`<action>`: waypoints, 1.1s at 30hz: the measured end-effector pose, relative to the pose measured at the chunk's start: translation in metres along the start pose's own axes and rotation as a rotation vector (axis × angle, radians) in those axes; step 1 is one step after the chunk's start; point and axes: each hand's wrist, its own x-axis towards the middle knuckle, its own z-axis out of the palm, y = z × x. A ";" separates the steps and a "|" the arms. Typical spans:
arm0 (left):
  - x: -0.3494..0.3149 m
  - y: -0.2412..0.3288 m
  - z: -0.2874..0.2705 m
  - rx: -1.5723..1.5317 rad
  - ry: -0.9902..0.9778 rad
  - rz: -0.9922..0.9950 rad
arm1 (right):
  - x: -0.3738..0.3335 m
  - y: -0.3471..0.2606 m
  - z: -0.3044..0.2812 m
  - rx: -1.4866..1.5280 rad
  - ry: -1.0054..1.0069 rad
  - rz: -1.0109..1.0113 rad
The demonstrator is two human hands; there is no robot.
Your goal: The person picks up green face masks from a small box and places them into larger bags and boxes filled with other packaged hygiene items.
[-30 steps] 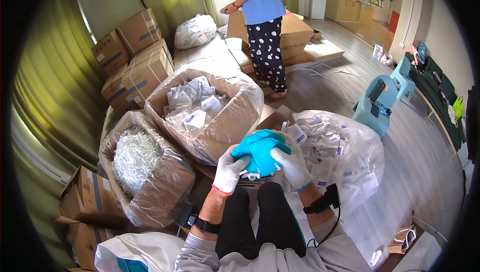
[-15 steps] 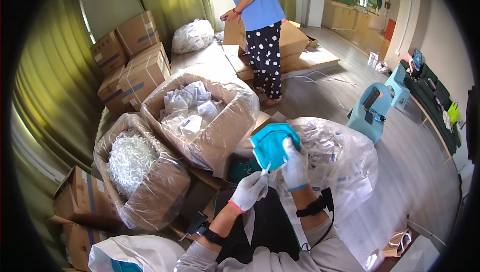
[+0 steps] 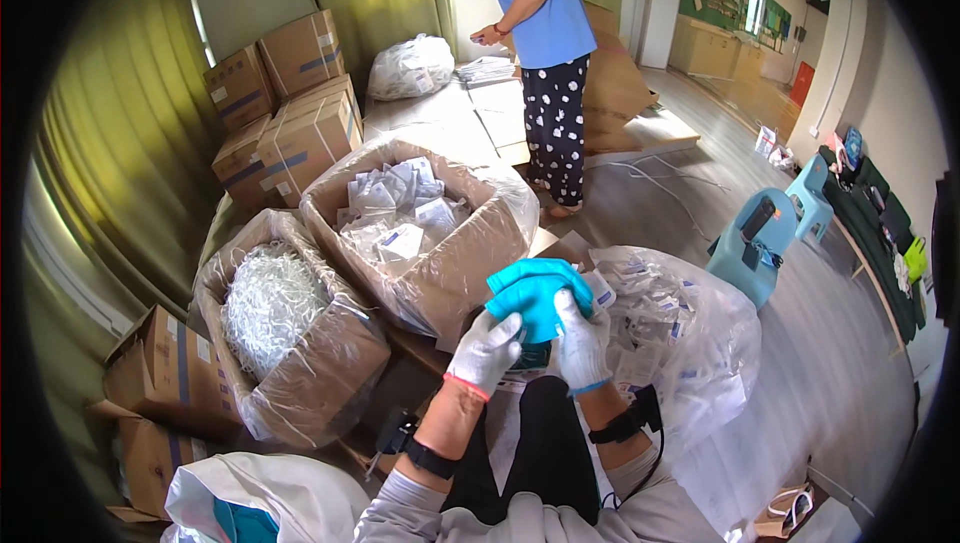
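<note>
Two or more teal face masks (image 3: pixel 535 295), overlapping in a small stack, are raised over my lap between my hands. My left hand (image 3: pixel 484 351), in a white glove with a red cuff, pinches their left edge. The lower right side is gripped by my right hand (image 3: pixel 583 343), in a white glove with a blue cuff, its thumb across the front. Beneath the masks, a patch of more teal material (image 3: pixel 530 358) shows, partly hidden. A large clear plastic bag (image 3: pixel 735 318) of small flat packets lies just right of my right hand.
On the left stand a plastic-lined carton (image 3: pixel 330 398) of white strips and another lined carton (image 3: pixel 455 278) of packets. A white sack (image 3: pixel 310 498) with teal pieces sits at lower left. Taped boxes (image 3: pixel 300 138) are stacked behind. Another person (image 3: pixel 550 23) stands beyond; blue chairs (image 3: pixel 750 243) stand right.
My left hand has let go of the white strap at the mask's lower end and now grips the left edge. The teal masks are fanned apart, upper edges showing.
</note>
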 end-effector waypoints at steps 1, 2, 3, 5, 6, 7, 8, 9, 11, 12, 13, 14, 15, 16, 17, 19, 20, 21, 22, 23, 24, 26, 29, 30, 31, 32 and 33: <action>0.000 -0.002 -0.004 -0.035 0.144 -0.081 | -0.002 0.004 0.001 -0.006 0.003 0.009; 0.002 -0.006 -0.008 -0.020 0.217 -0.072 | -0.002 0.007 0.001 -0.011 0.006 0.017; 0.005 -0.011 -0.010 -0.006 0.289 -0.063 | -0.001 0.009 -0.002 -0.040 -0.027 0.008; 0.004 -0.015 0.004 0.049 0.516 -0.030 | -0.004 0.012 -0.008 -0.106 -0.088 0.121; 0.007 -0.019 0.003 0.103 0.577 0.023 | -0.004 0.013 -0.010 -0.139 -0.117 0.177; 0.011 -0.021 -0.002 0.161 0.642 0.085 | -0.003 0.017 -0.005 -0.166 -0.153 0.244; 0.014 -0.022 -0.009 0.220 0.706 0.146 | -0.005 0.017 -0.003 -0.202 -0.261 0.214; 0.015 -0.022 -0.018 0.299 0.734 0.190 | -0.009 0.016 -0.002 -0.237 -0.370 0.183; 0.015 -0.017 -0.033 0.272 0.740 0.190 | -0.026 0.000 0.009 -0.236 -0.485 0.282; 0.016 -0.015 -0.042 0.258 0.742 0.190 | -0.027 0.003 0.003 -0.247 -0.531 0.404; 0.016 -0.015 -0.053 0.210 0.730 0.195 | -0.027 0.003 -0.005 -0.261 -0.578 0.523; 0.016 -0.016 -0.053 0.155 0.709 0.201 | -0.024 0.004 -0.015 -0.277 -0.614 0.637; 0.015 -0.016 -0.053 0.100 0.687 0.207 | -0.018 0.015 -0.025 -0.155 -0.630 0.733; 0.014 -0.016 -0.054 0.045 0.668 0.219 | -0.023 0.013 -0.023 -0.200 -0.619 0.716; 0.014 -0.017 -0.062 0.005 0.682 0.217 | -0.030 0.010 -0.017 -0.241 -0.614 0.696; 0.020 -0.024 -0.070 0.063 0.753 0.263 | -0.044 0.017 -0.012 -0.186 -0.566 0.660; 0.022 -0.026 -0.071 0.089 0.785 0.287 | -0.052 0.022 -0.011 -0.250 -0.571 0.667; 0.022 -0.029 -0.073 0.206 0.779 0.354 | -0.060 0.026 -0.010 -0.312 -0.576 0.676; 0.022 -0.029 -0.072 0.234 0.832 0.360 | -0.073 0.024 -0.003 -0.229 -0.503 0.817; 0.021 -0.031 -0.063 0.263 0.817 0.385 | -0.074 0.036 -0.014 -0.040 -0.476 0.967; 0.019 -0.034 -0.054 0.292 0.802 0.411 | -0.071 0.047 -0.023 0.156 -0.445 1.111; 0.012 -0.045 -0.058 0.445 0.796 0.459 | -0.072 0.024 0.023 0.157 -0.161 0.989; 0.015 -0.071 -0.082 0.704 0.756 0.452 | -0.033 0.072 0.010 0.323 0.125 0.920; 0.010 -0.079 -0.093 0.728 0.721 0.450 | -0.026 0.080 0.002 0.271 -0.043 0.861; 0.013 -0.084 -0.082 0.733 0.650 0.448 | -0.001 0.108 -0.032 0.373 -0.065 0.851; 0.017 -0.086 -0.070 0.738 0.581 0.450 | 0.024 0.127 -0.062 0.473 -0.092 0.840; 0.012 -0.081 -0.067 0.792 0.599 0.439 | 0.033 0.129 -0.066 0.077 -0.060 0.612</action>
